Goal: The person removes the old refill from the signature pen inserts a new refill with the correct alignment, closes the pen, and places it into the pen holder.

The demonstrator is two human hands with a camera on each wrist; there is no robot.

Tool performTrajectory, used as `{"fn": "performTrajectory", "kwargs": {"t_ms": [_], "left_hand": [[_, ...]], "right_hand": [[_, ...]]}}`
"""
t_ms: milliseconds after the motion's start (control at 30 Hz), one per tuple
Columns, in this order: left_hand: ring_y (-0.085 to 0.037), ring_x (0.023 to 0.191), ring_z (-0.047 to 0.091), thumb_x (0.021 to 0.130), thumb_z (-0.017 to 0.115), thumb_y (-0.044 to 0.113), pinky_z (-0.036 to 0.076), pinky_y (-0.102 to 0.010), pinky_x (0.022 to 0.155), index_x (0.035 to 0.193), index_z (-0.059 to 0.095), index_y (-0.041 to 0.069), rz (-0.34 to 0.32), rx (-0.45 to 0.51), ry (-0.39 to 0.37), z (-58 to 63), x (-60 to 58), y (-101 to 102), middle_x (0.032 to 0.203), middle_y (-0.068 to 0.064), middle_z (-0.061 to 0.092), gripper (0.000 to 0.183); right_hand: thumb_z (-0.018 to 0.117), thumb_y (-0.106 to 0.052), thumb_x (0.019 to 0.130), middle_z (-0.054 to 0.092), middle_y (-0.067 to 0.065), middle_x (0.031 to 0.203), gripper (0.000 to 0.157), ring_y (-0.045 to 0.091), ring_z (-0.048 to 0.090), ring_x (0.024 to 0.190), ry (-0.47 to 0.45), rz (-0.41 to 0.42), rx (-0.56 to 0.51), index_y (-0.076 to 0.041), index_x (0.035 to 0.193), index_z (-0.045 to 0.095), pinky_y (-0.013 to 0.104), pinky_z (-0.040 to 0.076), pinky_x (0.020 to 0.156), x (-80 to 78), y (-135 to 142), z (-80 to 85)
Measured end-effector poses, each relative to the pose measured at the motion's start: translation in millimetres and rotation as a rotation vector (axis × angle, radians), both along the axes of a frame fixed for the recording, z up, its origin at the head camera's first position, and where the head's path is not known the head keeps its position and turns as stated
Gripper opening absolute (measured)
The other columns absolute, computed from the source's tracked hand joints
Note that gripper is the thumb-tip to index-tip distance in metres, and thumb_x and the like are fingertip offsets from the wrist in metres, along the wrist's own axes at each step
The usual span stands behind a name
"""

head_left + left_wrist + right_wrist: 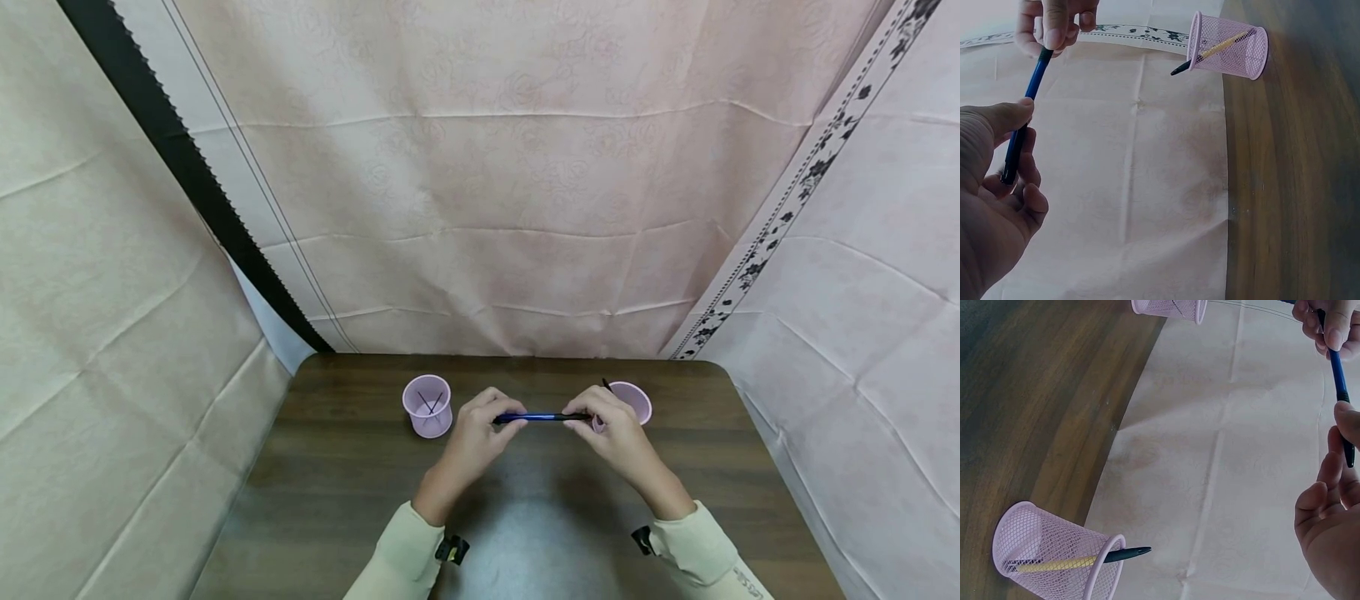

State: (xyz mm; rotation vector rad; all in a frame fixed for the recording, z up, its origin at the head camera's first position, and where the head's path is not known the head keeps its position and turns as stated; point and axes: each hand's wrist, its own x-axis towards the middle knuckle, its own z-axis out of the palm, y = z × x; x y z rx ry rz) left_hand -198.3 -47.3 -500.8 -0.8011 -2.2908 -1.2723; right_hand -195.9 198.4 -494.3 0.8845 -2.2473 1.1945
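A blue pen with black ends (543, 417) is held level above the table, stretched between both hands. My left hand (474, 433) pinches one end of it between thumb and fingers. On the other end, the thumb and fingers of my right hand (617, 432) pinch the black part, whose tip sticks out past the thumb in the right wrist view. Behind the right hand stands a pink mesh cup (1060, 544), partly covered by that hand in the head view. A yellow pen with a black end (1072, 564) leans inside it, its dark end poking over the rim.
A second pink mesh cup (429, 423) stands left of the left hand, with thin dark crossed lines showing inside. Both cups are on the brown wooden table (337, 483), toward its far edge. Pale cloth (480, 183) hangs behind the table and along both sides.
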Motion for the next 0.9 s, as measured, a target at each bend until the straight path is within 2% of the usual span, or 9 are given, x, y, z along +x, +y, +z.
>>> {"fn": "performTrajectory", "kwargs": {"t_ms": [267, 500, 633, 733, 900], "left_hand": [[-0.011, 0.081, 0.064, 0.086, 0.083, 0.007, 0.055, -0.021, 0.070, 0.095, 0.077, 0.012, -0.022, 0.030, -0.048, -1.1, -0.1, -0.8, 0.092, 0.000, 0.067, 0.011], [-0.011, 0.080, 0.064, 0.083, 0.084, 0.001, 0.053, -0.020, 0.067, 0.094, 0.077, 0.011, -0.025, 0.044, -0.020, -1.2, -1.0, 0.5, 0.092, -0.001, 0.067, 0.016], [-0.011, 0.080, 0.065, 0.084, 0.084, 0.003, 0.053, -0.020, 0.067, 0.093, 0.077, 0.011, -0.022, 0.038, 0.005, -0.3, -0.6, 0.4, 0.092, -0.001, 0.067, 0.014], [-0.011, 0.081, 0.065, 0.085, 0.084, 0.005, 0.054, -0.019, 0.068, 0.093, 0.077, 0.011, -0.019, 0.030, 0.008, 0.5, 0.1, 0.2, 0.092, -0.002, 0.067, 0.012], [-0.012, 0.082, 0.065, 0.085, 0.084, 0.005, 0.054, -0.018, 0.067, 0.094, 0.077, 0.011, -0.019, 0.024, 0.005, 1.4, 0.8, 0.4, 0.092, -0.002, 0.066, 0.013]], "right_hand": [[0.082, 0.007, 0.081, 0.070, 0.000, 0.096, 0.027, 0.013, 0.061, 0.086, -0.017, 0.010, -0.013, -0.012, 0.098, 0.075, 0.019, 0.048, 0.068, -1.4, 2.8, -2.9], [0.084, 0.004, 0.080, 0.071, -0.002, 0.100, 0.030, 0.012, 0.063, 0.088, -0.077, 0.008, -0.020, -0.015, 0.102, 0.075, 0.017, 0.050, 0.070, -0.7, 5.4, -2.9], [0.086, 0.000, 0.080, 0.072, -0.003, 0.102, 0.032, 0.011, 0.063, 0.086, -0.093, -0.014, 0.016, -0.016, 0.106, 0.075, 0.022, 0.053, 0.069, -0.7, 7.6, -2.3], [0.084, -0.005, 0.084, 0.072, -0.006, 0.101, 0.027, 0.008, 0.059, 0.079, -0.122, -0.030, 0.060, -0.017, 0.107, 0.076, 0.025, 0.051, 0.065, -0.7, 9.0, 0.3], [0.080, -0.011, 0.089, 0.073, -0.010, 0.097, 0.019, 0.002, 0.052, 0.071, -0.191, -0.031, 0.110, -0.021, 0.104, 0.077, 0.022, 0.046, 0.060, -1.4, 10.2, 4.7]]}}
